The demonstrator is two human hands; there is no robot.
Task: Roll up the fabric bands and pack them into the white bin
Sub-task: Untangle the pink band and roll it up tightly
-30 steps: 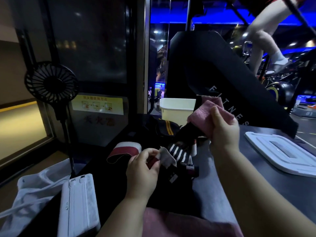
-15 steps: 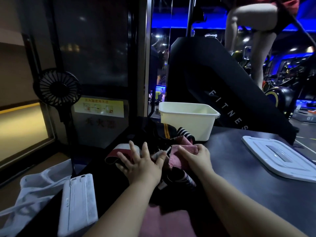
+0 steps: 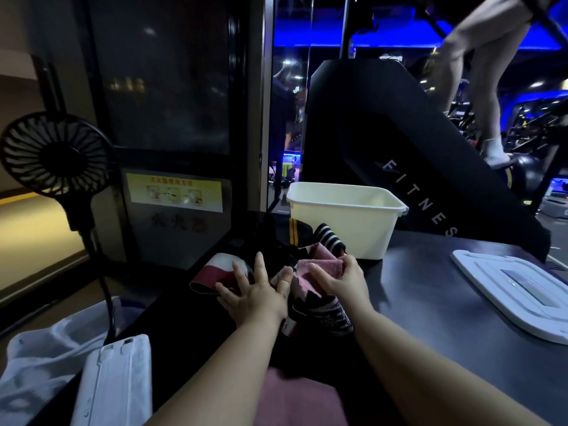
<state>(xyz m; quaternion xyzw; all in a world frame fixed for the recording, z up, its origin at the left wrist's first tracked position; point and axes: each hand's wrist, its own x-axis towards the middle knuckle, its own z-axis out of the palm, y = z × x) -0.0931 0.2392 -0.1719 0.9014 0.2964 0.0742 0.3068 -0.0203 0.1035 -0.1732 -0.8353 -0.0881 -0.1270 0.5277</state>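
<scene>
Near edge: pink cloth [image 3: 295,401] lies between the forearms. White flat device [image 3: 113,382] at the bench's near-left corner, white mesh bag [image 3: 46,358] beyond that edge, lower down.

Left hand [image 3: 255,290]: fingers [image 3: 259,265] straight and spread, pressing flat on the heap of bands. Under it, red-and-white band [image 3: 215,270], close to the left edge of the bench [image 3: 430,302].

Right hand [image 3: 341,281]: fingers [image 3: 321,273] curled onto the pink band [image 3: 313,269], clamping its folded end. The band lies on top of the heap, folded on itself; its visible length runs near-left to far-right, toward the bin. Striped black-and-white band [image 3: 325,312] just below the right wrist.

Open room: bare bench to the right of the hands, up to the white lid [image 3: 516,293] lying flat near the right edge.

Farther: black band with yellow stripes [image 3: 292,232] and another striped band [image 3: 330,239], touching or nearly touching the white bin [image 3: 344,219]. Bin upright, top open, at the far edge.

Left of the bench: black fan [image 3: 55,155] on a stalk. Behind the bin: black stair machine [image 3: 399,149], with a person's legs [image 3: 479,87] on it.
</scene>
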